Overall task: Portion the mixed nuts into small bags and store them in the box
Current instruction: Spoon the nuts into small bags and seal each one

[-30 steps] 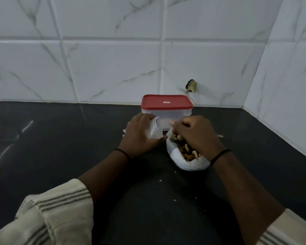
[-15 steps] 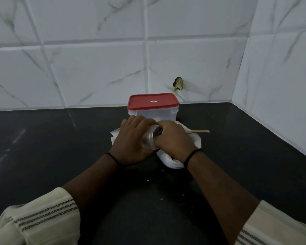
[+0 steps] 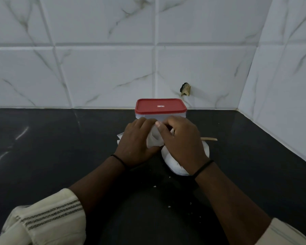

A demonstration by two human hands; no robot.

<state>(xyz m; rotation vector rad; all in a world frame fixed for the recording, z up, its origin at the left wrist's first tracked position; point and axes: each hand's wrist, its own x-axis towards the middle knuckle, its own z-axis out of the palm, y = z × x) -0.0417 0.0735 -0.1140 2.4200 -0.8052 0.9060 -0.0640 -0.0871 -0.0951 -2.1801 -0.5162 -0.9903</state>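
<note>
I am holding a small clear plastic bag with my left hand and right hand, fingers pinching its top. The big white bag is sitting under my right hand, near the red-lidded clear box.

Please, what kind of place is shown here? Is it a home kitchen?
Probably a home kitchen corner. A dark polished countertop meets white marble-look wall tiles, a red-lidded plastic food box stands against the wall, and both hands work on a small clear bag in front of it.

White marble-veined wall tiles meet a glossy black countertop in a corner.
</note>
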